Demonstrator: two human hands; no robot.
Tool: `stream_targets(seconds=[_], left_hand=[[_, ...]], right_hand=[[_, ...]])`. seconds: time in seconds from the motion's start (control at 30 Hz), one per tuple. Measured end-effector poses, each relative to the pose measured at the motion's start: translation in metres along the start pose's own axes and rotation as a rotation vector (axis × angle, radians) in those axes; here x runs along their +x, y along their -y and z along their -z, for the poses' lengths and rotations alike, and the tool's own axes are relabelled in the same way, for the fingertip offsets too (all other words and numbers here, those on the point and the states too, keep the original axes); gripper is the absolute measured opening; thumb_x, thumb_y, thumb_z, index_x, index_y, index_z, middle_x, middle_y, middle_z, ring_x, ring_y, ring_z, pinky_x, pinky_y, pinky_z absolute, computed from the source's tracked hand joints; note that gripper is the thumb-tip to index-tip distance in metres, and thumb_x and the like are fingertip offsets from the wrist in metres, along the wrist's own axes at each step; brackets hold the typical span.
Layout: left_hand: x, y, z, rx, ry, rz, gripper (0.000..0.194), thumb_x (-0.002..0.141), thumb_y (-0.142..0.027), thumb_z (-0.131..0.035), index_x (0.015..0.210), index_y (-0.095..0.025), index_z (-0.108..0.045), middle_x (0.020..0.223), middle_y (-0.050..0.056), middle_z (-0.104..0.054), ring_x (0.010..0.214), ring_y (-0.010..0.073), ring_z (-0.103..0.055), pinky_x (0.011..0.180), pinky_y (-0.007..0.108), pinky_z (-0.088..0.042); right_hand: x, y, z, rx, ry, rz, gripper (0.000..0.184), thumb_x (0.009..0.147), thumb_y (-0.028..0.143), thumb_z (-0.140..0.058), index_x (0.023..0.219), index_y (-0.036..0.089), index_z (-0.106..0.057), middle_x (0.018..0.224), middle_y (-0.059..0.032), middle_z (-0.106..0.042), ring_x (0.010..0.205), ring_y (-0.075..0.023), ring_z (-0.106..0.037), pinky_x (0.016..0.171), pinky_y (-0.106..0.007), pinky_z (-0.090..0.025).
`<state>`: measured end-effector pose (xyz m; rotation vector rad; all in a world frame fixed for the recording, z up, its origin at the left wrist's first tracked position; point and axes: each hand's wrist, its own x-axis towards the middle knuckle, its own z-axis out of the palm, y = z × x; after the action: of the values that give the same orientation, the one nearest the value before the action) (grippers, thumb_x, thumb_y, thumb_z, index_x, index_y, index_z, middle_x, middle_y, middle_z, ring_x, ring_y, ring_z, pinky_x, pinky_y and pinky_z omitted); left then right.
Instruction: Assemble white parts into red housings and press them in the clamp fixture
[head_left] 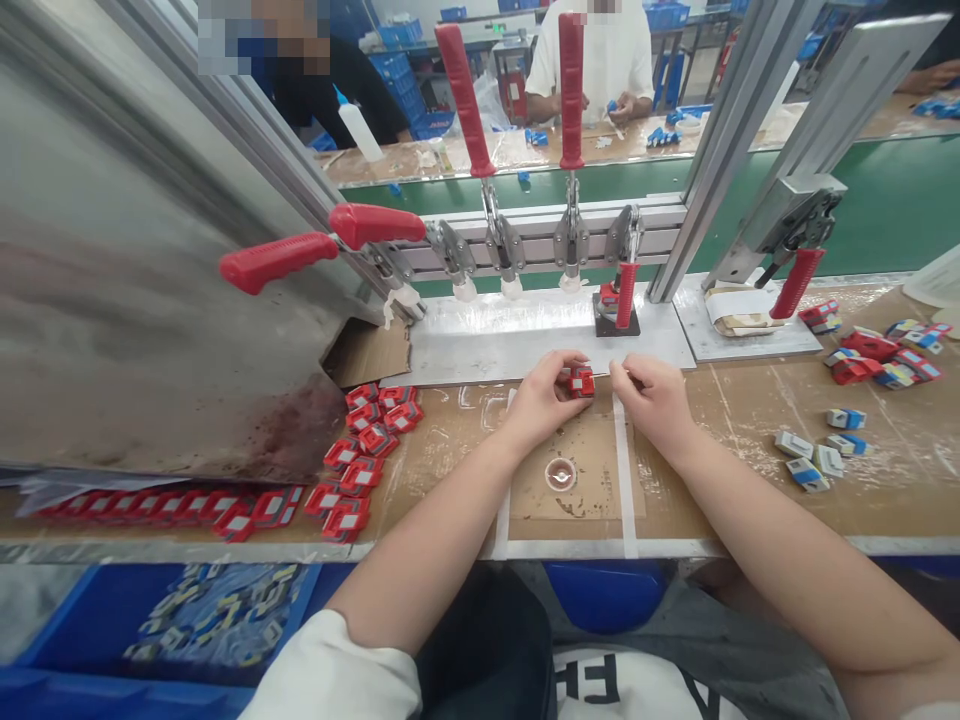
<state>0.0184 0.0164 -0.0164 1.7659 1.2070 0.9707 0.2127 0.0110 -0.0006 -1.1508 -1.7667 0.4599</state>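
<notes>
- Clock directions run from the small red piece [582, 382], which sits over the near edge of the metal plate [465, 340], in front of the wearer.
- At 9 o'clock, the left hand [550, 395] is clamped on that piece, its thumb and fingers closed around the left side.
- At 3 o'clock, the right hand [651, 398] is just beside it with fingers curled in; I cannot tell whether they pinch anything.
- Near 6 o'clock, a little round cup [550, 475] rests on a cardboard sheet [592, 500], between two white tape strips [624, 490].
- Between 8 and 9, a cluster of red pieces [364, 475] lies on the bench [450, 480]; farther out, a row of more red pieces [161, 505] runs along the metal panel [172, 300].
- At 8, below the bench, a blue bin [82, 620] holds many small parts.
- At 12, a red clamp handle [571, 90] stands upright; at 1, a lowered clamp [625, 296] meets a dark block [609, 325].
- At 3, well apart, red-and-blue pieces [885, 358] lie in a loose group; between 3 and 4 are blue-and-white pieces [808, 474].
- Far off at 12, a co-worker [596, 55] in white holds a blue piece [611, 106].
</notes>
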Motion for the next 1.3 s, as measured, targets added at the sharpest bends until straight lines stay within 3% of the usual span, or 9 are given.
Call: stream_targets(seconds=[0.07, 0.17, 0.3, 0.47, 0.67, 0.83, 1.0, 1.17, 1.3], left_hand=[[0.001, -0.001, 0.000, -0.069, 0.003, 0.032, 0.050, 0.076, -0.015, -0.078, 0.122, -0.023, -0.059, 0.116, 0.004, -0.067, 0.084, 0.0127, -0.065, 0.071, 0.023, -0.052], [0.003, 0.000, 0.001, -0.141, -0.015, 0.066, 0.053, 0.075, -0.017, -0.079, 0.123, -0.022, -0.057, 0.113, 0.004, -0.068, 0.079, 0.0109, -0.064, 0.070, 0.022, -0.051], [0.005, 0.002, 0.002, -0.180, -0.013, 0.095, 0.055, 0.075, -0.022, -0.081, 0.124, -0.022, -0.057, 0.103, 0.003, -0.069, 0.071, 0.0094, -0.061, 0.069, 0.023, -0.051], [0.005, 0.002, 0.003, -0.244, 0.009, 0.088, 0.059, 0.074, -0.029, -0.083, 0.125, -0.020, -0.056, 0.099, 0.002, -0.070, 0.070, 0.0101, -0.061, 0.068, 0.024, -0.052], [0.010, 0.003, 0.004, -0.287, -0.013, 0.070, 0.060, 0.074, -0.037, -0.084, 0.126, -0.023, -0.056, 0.111, 0.005, -0.068, 0.079, 0.0146, -0.067, 0.072, 0.028, -0.057], [0.014, 0.003, 0.003, -0.409, -0.034, 0.027, 0.062, 0.072, -0.035, -0.087, 0.125, -0.023, -0.057, 0.117, 0.006, -0.067, 0.092, 0.0180, -0.069, 0.085, 0.033, -0.059], [0.012, 0.002, 0.000, -0.582, -0.010, -0.009, 0.061, 0.070, -0.029, -0.088, 0.120, -0.021, -0.053, 0.117, 0.006, -0.066, 0.100, 0.0168, -0.068, 0.095, 0.033, -0.056], [0.009, 0.004, 0.000, -0.652, 0.050, -0.026, 0.062, 0.071, -0.026, -0.089, 0.119, -0.022, -0.050, 0.116, 0.005, -0.064, 0.091, 0.0123, -0.067, 0.088, 0.029, -0.055], [0.007, 0.002, 0.005, -0.615, 0.008, -0.019, 0.065, 0.067, -0.030, -0.092, 0.117, -0.023, -0.051, 0.115, 0.004, -0.063, 0.086, 0.0120, -0.067, 0.084, 0.029, -0.056]], right_hand=[[-0.003, 0.005, 0.005, 0.107, 0.096, 0.029, 0.049, 0.100, 0.043, -0.045, 0.058, 0.024, -0.030, 0.057, 0.0026, -0.033, 0.055, -0.0143, -0.032, 0.058, -0.030, -0.028], [-0.009, 0.011, 0.008, 0.248, 0.476, 0.174, 0.052, 0.099, 0.044, -0.050, 0.054, 0.024, -0.034, 0.054, 0.0031, -0.035, 0.052, -0.0138, -0.033, 0.057, -0.030, -0.028], [-0.018, 0.022, -0.003, 0.079, 0.711, 0.412, 0.047, 0.101, 0.038, -0.053, 0.057, 0.022, -0.049, 0.057, 0.0016, -0.050, 0.054, -0.0134, -0.039, 0.057, -0.029, -0.025], [-0.022, 0.034, 0.009, -0.300, 0.593, 0.409, 0.040, 0.100, 0.051, -0.059, 0.076, 0.020, -0.065, 0.075, -0.0054, -0.066, 0.067, -0.0189, -0.057, 0.060, -0.029, -0.033], [-0.069, -0.003, 0.116, -0.724, 0.018, -0.082, 0.031, 0.104, 0.045, -0.052, 0.094, 0.021, -0.070, 0.094, -0.0089, -0.066, 0.087, -0.0240, -0.063, 0.076, -0.033, -0.044], [-0.110, -0.043, 0.175, -1.004, 0.139, -0.153, 0.028, 0.096, 0.044, -0.059, 0.099, 0.019, -0.072, 0.103, -0.0138, -0.064, 0.095, -0.0319, -0.060, 0.082, -0.042, -0.047], [-0.089, -0.049, 0.151, -0.766, 0.144, -0.070, 0.029, 0.100, 0.043, -0.052, 0.102, 0.019, -0.069, 0.101, -0.0147, -0.071, 0.097, -0.0329, -0.062, 0.086, -0.046, -0.049], [-0.023, -0.022, 0.088, -0.162, 0.128, -0.086, 0.034, 0.098, 0.047, -0.057, 0.118, 0.022, -0.067, 0.105, -0.0093, -0.070, 0.081, -0.0222, -0.063, 0.074, -0.036, -0.052], [0.015, -0.005, 0.035, 0.244, 0.085, -0.122, 0.038, 0.093, 0.052, -0.064, 0.116, 0.022, -0.061, 0.083, -0.0011, -0.066, 0.068, -0.0161, -0.059, 0.065, -0.029, -0.050]])
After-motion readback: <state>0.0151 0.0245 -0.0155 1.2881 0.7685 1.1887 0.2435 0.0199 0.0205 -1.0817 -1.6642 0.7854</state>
